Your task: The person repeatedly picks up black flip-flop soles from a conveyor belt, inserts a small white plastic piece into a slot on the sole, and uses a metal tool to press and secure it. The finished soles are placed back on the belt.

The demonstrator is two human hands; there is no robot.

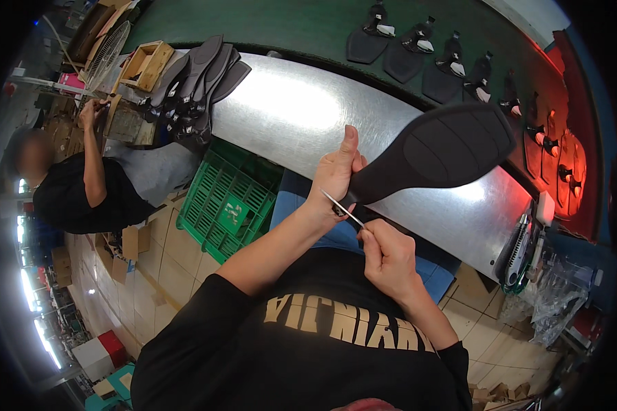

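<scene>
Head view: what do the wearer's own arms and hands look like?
The left hand and right hand are ungloved. Both forearms are bare below loose, plain black fabric sleeves, matching the black shirt with tan chest lettering.

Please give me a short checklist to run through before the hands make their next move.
1. Dark sole held by its narrow end in the left hand: ok.
2. Thin pale tool gripped in the right hand: ok.
3. Tool's tip clear of the left wrist: cannot tell; they overlap in this view.
4. Stacked soles apart from both hands: ok, at the left of the metal bench.
5. Co-worker out of the hands' way: ok, beyond the green crate.
</scene>
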